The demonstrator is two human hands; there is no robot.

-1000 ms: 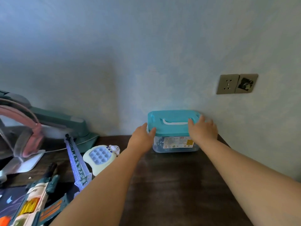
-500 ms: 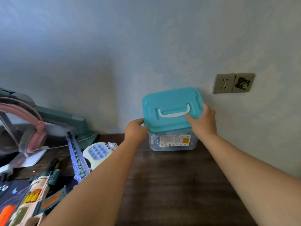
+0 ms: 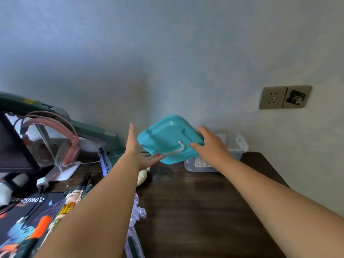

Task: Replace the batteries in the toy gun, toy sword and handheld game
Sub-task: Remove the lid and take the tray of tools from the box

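teal lid [image 3: 167, 135] half hiding clear box [image 3: 237, 146], headphones [image 3: 62, 138] left

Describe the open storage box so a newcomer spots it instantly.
Find the wall socket on the right. Down-left of it, at the back edge of the dark desk, sits the storage box: the only clear plastic container, lidless, a label on its front.

Pink headphones [image 3: 62, 140] are hung on a white stand [image 3: 63, 172] at the dark desk's [image 3: 204, 211] left, green arm [image 3: 89, 127] behind. A "Renegade" mat [image 3: 28, 201] is laid nearby, and a socket plate [image 3: 273, 97] is set in the wall.
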